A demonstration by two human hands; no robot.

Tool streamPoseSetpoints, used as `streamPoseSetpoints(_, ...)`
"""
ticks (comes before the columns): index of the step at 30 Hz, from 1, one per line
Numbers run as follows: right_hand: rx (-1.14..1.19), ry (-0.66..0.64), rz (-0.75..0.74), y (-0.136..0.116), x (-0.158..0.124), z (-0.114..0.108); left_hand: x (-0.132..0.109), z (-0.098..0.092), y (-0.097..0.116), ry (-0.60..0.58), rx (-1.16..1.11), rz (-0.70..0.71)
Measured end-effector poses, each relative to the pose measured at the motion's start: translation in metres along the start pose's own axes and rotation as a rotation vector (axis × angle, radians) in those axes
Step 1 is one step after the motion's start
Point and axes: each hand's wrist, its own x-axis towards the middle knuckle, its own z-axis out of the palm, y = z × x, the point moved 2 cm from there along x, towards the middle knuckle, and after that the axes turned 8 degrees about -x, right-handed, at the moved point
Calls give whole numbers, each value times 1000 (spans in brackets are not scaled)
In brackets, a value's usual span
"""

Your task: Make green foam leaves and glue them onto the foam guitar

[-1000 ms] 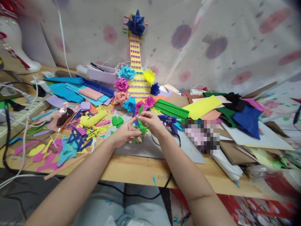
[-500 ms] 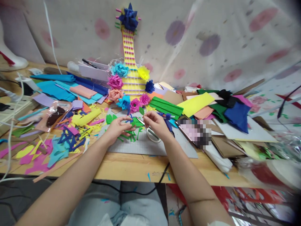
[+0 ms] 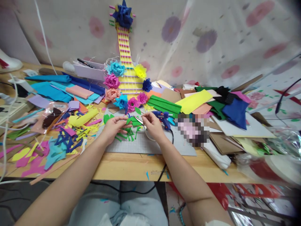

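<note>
My left hand [image 3: 113, 126] rests on the grey cutting mat [image 3: 150, 145], fingers stretched toward a green paper piece [image 3: 133, 121] and touching it. My right hand [image 3: 152, 123] is closed in a pinch on a thin silvery tool [image 3: 139, 120] whose tip meets the green piece. Green paper scraps [image 3: 127, 135] lie under and between the hands. A roll of tape [image 3: 148, 135] sits under my right wrist. Just beyond the hands stands a yellow paper guitar [image 3: 128, 67] ringed with paper flowers.
A blue glue gun [image 3: 162, 118] lies right of my right hand, its cord running off the table edge. Colored paper scraps [image 3: 58, 141] cover the left side. Stacked foam sheets [image 3: 199, 105] and cardboard fill the right. A floral cloth hangs behind.
Both hands have lowered toward the mat. The small green leaf held up in my right hand is gone from it, which now pinches a thin tool. The view has shifted right.
</note>
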Motion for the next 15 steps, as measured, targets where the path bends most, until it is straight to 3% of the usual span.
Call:
streamPoseSetpoints(6,70,-39,14,-3,-2,2,2,-2,0,39,-17,22)
streamPoseSetpoints(15,-5,-3,15,4,-3,7,3,-4,0,66,-22,47)
